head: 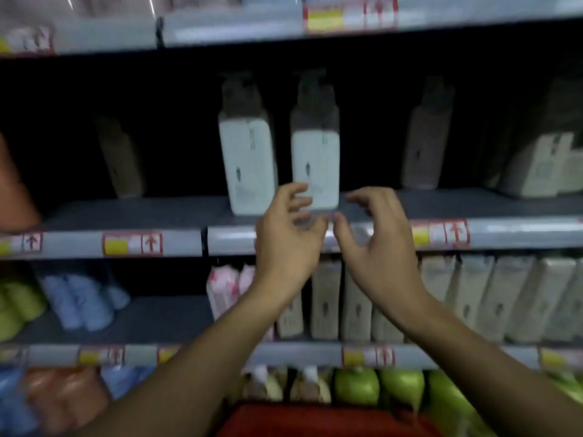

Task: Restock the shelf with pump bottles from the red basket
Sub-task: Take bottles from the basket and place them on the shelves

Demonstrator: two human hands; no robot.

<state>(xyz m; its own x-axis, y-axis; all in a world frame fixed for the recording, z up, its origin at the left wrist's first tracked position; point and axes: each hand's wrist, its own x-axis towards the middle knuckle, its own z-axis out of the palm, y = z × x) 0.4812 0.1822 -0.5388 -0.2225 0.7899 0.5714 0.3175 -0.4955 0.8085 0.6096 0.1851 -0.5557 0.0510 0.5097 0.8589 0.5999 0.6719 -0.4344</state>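
Two white pump bottles stand side by side at the front of the middle shelf [132, 212]: one on the left [247, 159] and one on the right [315, 159]. My left hand [288, 238] hovers just below the right bottle, fingers apart and curled, holding nothing. My right hand [377, 234] is beside it, also open with curled fingers, just right of that bottle's base. Whether either hand touches the bottle is unclear. The red basket [315, 421] shows at the bottom edge, below my forearms.
Darker pump bottles stand deeper on the same shelf at the left [120, 159] and the right [426, 143]. Grey cartons [473, 294] fill the shelf below. Green bottles [400, 386] line the lowest shelf. Price tags run along the shelf rails.
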